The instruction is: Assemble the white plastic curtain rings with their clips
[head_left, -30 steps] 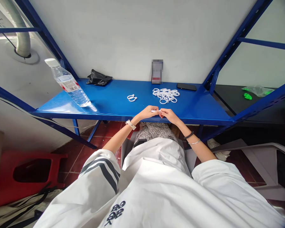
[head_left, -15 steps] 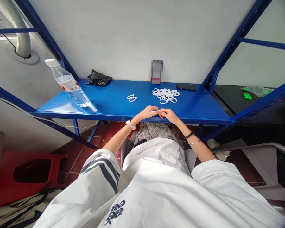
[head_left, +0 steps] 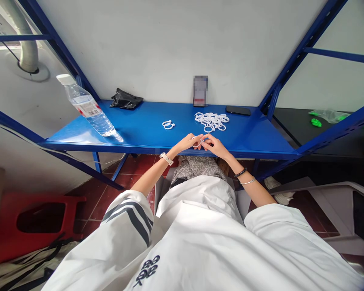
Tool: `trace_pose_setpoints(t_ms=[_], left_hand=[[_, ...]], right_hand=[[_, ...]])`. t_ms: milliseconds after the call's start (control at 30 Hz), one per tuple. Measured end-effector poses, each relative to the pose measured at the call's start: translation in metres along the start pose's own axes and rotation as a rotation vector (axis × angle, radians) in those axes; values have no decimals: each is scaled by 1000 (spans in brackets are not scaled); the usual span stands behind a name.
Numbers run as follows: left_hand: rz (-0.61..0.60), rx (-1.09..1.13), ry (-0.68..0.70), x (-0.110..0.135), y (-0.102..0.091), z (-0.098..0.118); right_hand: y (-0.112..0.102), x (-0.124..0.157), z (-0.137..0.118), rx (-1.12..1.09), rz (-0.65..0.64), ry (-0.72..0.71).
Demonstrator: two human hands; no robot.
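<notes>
Over the front edge of the blue table, my left hand and my right hand meet fingertip to fingertip. Between them is a white plastic ring, its curve showing below my left fingers. My left hand is closed on one side of it, and my right thumb and forefinger pinch its right end. Just beyond my hands lies a pile of similar white rings. Farther left, a small pair of white rings with ball-shaped ends rests on the tabletop.
A water bottle stands at the table's left. A black plastic bag lies at the back. A phone-like device leans on the wall, with a black phone flat beside it. Blue frame posts flank the table.
My fingers have shifted around the white ring, and more of its curve now shows below my left hand. The pile and the pair of rings have stayed put.
</notes>
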State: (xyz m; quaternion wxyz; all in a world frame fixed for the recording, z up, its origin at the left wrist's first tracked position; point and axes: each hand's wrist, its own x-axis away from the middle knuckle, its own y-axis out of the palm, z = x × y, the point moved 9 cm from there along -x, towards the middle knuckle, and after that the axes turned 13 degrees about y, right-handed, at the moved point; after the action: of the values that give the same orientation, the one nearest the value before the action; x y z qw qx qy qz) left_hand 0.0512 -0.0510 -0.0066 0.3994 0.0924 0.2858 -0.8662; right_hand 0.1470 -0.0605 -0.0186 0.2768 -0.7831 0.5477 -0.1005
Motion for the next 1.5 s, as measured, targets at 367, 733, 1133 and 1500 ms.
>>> trace_pose_setpoints(t_ms=[367, 733, 1133, 1500], left_hand=[[29, 61, 32, -1, 0, -1], [12, 163, 23, -5, 2, -13], [5, 65, 90, -6, -6, -1], [-164, 169, 84, 1, 3, 2]], right_hand=[[-2, -1, 1, -48, 27, -19], [-10, -4, 9, -181, 100, 72], [-16, -8, 11, -197, 114, 114], [-6, -1, 1, -279, -151, 119]])
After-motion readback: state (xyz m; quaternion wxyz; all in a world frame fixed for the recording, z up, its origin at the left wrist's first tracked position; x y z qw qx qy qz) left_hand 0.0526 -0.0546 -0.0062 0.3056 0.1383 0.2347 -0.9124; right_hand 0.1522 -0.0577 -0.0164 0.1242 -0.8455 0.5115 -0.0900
